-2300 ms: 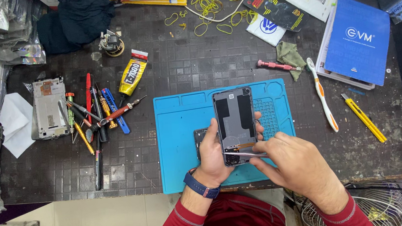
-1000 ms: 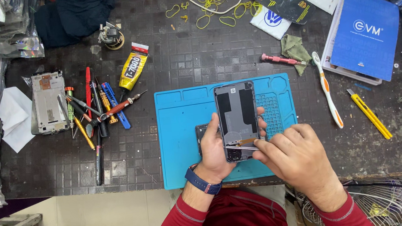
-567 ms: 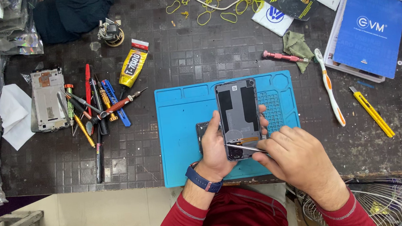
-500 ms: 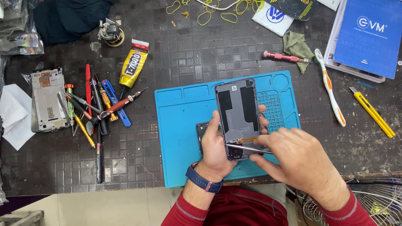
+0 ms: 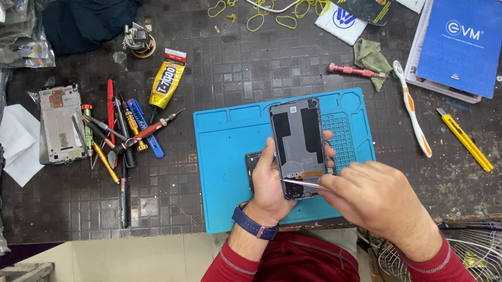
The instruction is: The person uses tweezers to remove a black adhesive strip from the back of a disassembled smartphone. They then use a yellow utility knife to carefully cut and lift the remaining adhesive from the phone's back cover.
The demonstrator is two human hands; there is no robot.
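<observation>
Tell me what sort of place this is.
Most likely a phone repair bench: an opened phone held over a blue work mat, a pile of screwdrivers, and a glue tube.

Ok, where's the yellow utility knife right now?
The yellow utility knife lies on the dark bench at the right in the head view, just right of the toothbrush, below the blue booklet.

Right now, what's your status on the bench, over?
Left hand grips opened phone over blue mat. Right hand holds tweezers, tips at phone's lower end. Small dark part lies beneath; nothing blocking.
</observation>
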